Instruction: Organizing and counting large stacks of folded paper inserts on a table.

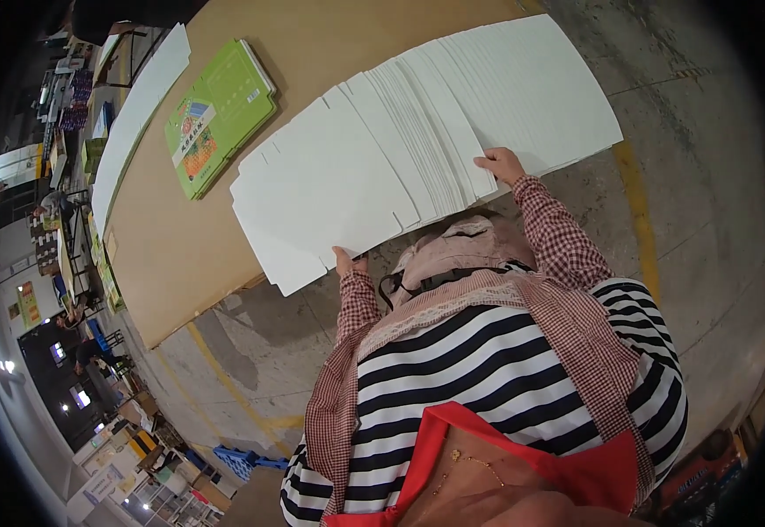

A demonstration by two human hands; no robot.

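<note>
A fanned stack of flat white carton blanks (417,132) lies across a brown cardboard-covered table (163,255). My left hand (344,261) grips the near edge of the lowest blanks, thumb on top. My right hand (499,164) holds the near edge of the fan further right, its fingers curled over the sheets. Both of my sleeves are red-checked, and below them I see my striped shirt with a pink cloth at the chest.
A pile of green printed flat cartons (220,114) lies left of the white fan, beside a long strip of white sheets (136,114). Around the table is concrete floor with yellow lines (637,211). A blue pallet (242,458) and people at other tables are at the left.
</note>
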